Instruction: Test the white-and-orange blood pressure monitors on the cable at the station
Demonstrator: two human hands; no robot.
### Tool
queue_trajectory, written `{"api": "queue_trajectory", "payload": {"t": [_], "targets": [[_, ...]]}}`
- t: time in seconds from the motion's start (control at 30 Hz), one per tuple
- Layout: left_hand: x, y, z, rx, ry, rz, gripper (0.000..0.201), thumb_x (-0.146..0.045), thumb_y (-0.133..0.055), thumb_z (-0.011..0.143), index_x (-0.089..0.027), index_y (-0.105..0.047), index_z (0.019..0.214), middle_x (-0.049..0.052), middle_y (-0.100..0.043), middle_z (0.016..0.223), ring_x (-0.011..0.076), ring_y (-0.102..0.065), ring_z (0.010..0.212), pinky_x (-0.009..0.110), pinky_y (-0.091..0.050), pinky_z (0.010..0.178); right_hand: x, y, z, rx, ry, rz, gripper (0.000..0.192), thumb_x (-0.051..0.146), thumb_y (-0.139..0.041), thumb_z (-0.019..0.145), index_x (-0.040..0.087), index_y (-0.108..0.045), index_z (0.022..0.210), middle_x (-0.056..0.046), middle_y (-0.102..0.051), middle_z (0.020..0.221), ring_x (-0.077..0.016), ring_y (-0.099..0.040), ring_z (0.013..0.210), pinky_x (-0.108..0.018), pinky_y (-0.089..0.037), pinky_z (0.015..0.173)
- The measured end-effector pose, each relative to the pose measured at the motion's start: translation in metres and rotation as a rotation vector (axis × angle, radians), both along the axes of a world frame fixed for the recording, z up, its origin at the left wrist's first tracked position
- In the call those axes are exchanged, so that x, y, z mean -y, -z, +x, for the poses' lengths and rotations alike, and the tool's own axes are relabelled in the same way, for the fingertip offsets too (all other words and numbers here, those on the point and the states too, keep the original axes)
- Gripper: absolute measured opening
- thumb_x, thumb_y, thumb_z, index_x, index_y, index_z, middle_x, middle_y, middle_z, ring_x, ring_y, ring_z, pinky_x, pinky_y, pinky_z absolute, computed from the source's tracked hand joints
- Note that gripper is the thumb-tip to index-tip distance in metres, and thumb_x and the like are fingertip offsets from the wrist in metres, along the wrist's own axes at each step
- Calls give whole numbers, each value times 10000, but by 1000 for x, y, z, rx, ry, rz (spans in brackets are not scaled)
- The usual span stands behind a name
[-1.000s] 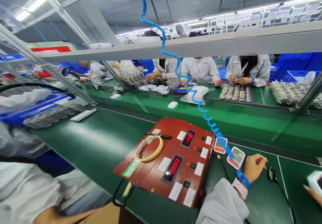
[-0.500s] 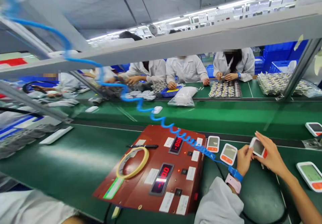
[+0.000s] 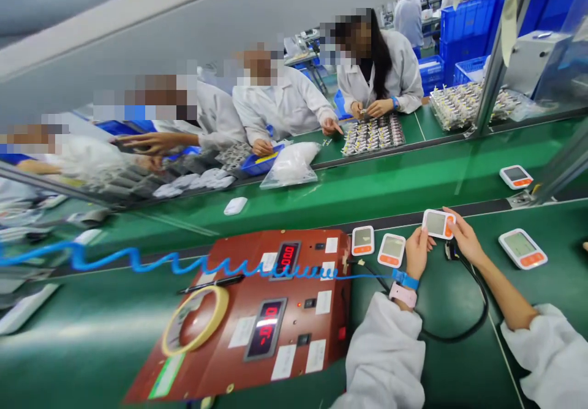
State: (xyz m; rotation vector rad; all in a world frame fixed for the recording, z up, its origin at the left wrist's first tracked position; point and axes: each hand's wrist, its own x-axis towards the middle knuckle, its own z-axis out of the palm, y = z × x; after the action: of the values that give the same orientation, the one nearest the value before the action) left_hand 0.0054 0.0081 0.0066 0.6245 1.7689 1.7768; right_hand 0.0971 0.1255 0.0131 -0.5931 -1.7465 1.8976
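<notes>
Between them, my left hand [image 3: 417,252] and my right hand [image 3: 465,236] hold a small white device with a grey screen and orange buttons [image 3: 436,224]. The left fingers grip its lower left edge; my right thumb lies on the orange button end. A blue wrist strap [image 3: 406,278] with a coiled blue cord [image 3: 193,266] is round my left wrist. Two similar devices lie left of my hands, a nearer one [image 3: 392,250] and a farther one [image 3: 362,240]. Another device [image 3: 522,248] lies to the right. A black cable [image 3: 482,302] ends in a connector just below my right hand.
A brown-red box with red digital displays [image 3: 294,311] stands on the green bench, bearing a tape roll [image 3: 215,317] and a black pen [image 3: 211,283]. Across the green belt [image 3: 404,182], several co-workers in white coats sit at trays of parts [image 3: 374,135]. A metal post [image 3: 489,78] rises at right.
My view has tilted and shifted. The held device has turned from upright to sideways, its orange buttons now at the right under my right thumb.
</notes>
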Motion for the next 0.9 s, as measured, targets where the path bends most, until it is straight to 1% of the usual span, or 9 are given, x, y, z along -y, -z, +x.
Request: {"api": "queue_trajectory", "payload": {"t": [0.1,0.2,0.3,0.47,0.7,0.9], "targets": [[0,0,1,-53,18,-23,525,-647,-384,878,-177,-540,703,-1,-578,575,94,-468,484,216,-374,497,2,8,-3,-17,93,10,607,533,-546,867,176,-448,1348,-96,-584,1265,-261,-574,1125,-393,-441,998],[0,1,2,-47,3,-20,561,-642,-322,899,-177,-531,664,15,-585,577,99,-477,486,224,-386,499,3,14,-5,-18,131,14,638,572,-560,845,176,-462,1336,-100,-588,1260,-274,-574,1125,-429,-434,1009],[0,3,2,-39,-2,-19,552,-628,-328,905,-176,-531,662,20,-592,585,101,-481,492,225,-386,498,3,15,-5,-26,138,33,615,576,-562,846,189,-484,1318,-93,-592,1253,-274,-582,1110,-435,-444,998],[0,5,1,-33,10,-4,527,-616,-346,908,-176,-532,686,14,-602,601,97,-482,494,221,-379,494,5,12,-4,-33,125,50,605,568,-547,861,191,-471,1328,-96,-599,1239,-269,-599,1082,-430,-470,967],[0,5,1,-33,16,-5,524,-609,-337,913,-174,-537,700,15,-606,602,96,-485,494,219,-381,498,4,10,-3,-49,123,47,578,547,-565,861,182,-496,1304,-107,-582,1262,-275,-575,1124,-425,-452,989],[-1,5,1,-25,19,-12,536,-637,-333,896,-175,-529,706,8,-594,591,96,-476,482,217,-376,489,4,10,-3,-44,144,58,590,568,-581,841,185,-527,1286,-104,-620,1200,-277,-603,1071,-421,-477,956]]}}
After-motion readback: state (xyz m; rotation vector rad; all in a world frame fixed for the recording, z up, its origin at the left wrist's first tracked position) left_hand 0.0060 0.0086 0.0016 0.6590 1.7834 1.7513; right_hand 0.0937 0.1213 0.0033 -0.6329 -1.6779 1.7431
